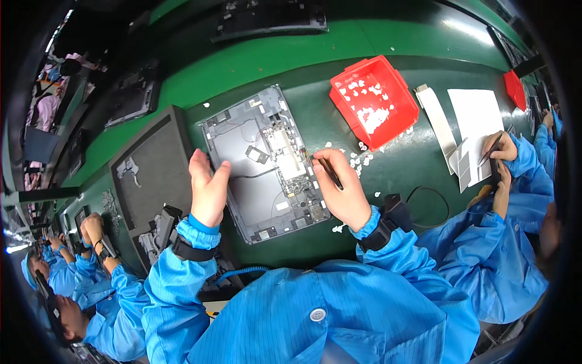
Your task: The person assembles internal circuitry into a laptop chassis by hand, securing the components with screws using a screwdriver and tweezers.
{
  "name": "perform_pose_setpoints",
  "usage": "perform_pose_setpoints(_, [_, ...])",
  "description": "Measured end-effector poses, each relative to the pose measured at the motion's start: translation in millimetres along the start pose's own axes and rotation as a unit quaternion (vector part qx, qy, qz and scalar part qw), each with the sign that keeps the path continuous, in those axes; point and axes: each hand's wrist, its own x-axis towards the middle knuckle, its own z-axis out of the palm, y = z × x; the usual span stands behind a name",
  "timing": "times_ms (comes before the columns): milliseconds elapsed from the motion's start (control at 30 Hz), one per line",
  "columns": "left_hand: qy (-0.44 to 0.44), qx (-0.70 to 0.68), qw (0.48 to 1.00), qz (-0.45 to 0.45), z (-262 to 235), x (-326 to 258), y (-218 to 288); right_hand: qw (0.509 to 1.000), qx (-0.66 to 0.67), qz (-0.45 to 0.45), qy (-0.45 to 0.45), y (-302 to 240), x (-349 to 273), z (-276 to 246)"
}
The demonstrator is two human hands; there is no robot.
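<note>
An opened laptop chassis (245,203) lies in front of me, its circuit board (290,161) bare along the right half. On its smooth left part rests a small dark module (257,155); just below, a black cable runs to the board. My left hand (209,189) is at the chassis's left edge, fingers stretched and thumb apart, holding nothing. At the right edge, my right hand (345,193) grips dark tweezers (330,173). Its fingertips are close to the board's side; whether they touch it I cannot tell.
A red bin (400,124) with small white pieces stands beyond my right hand, and more white pieces (362,161) lie loose beside it. To the left is a dark foam tray (151,188). Co-workers' hands (500,155) work over white sheets at right; another person's hand (92,229) shows at left.
</note>
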Motion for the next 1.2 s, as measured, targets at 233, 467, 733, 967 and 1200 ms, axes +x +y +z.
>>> perform_pose_setpoints(233, [-0.077,-0.13,0.977,-0.149,-23,44,19,0.969,0.228,0.094,-0.001,0,-4,3])
perform_pose_setpoints(467, [-0.036,-0.341,0.927,-0.15,-45,126,49,0.985,0.085,-0.142,0.048,-89,79,-50])
perform_pose_setpoints(733, [0.029,-0.45,0.862,-0.232,-3,176,39,0.973,-0.19,0.127,0.017,-31,301,-64])
perform_pose_setpoints(967, [-0.024,-0.437,0.844,-0.311,-4,159,40,0.927,-0.286,0.189,-0.155,29,368,-26])
perform_pose_setpoints(1200, [-0.03,-0.466,0.832,-0.3,-6,153,40,0.893,0.248,0.374,-0.042,-4,380,-33])
